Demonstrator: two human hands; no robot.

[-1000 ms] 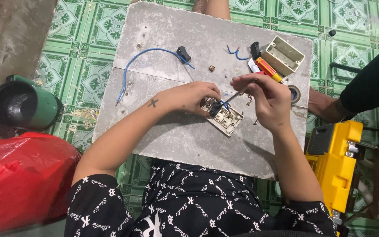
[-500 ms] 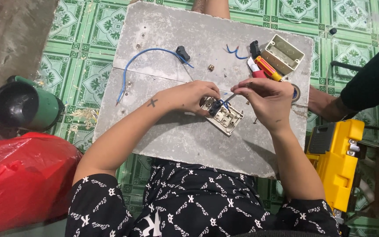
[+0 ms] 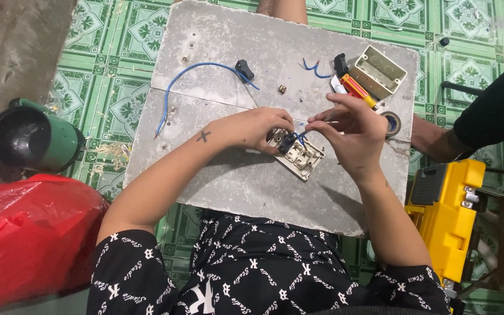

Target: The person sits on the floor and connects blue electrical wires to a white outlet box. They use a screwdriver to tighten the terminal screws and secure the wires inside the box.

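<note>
A beige switch plate lies face down on a grey slab. My left hand pins its upper left corner, beside a small black module. My right hand hovers just right of it, fingertips pinching a short blue wire that runs into the plate's back.
A long blue wire with a black switch module, a short blue wire piece, an orange-handled screwdriver, a beige wall box and a tape roll lie on the slab. Another person's arm, a yellow tool case, a green bucket and a red bag surround it.
My right hand has shifted slightly up and right while working the short blue wire at the plate. My left hand stays on the plate.
</note>
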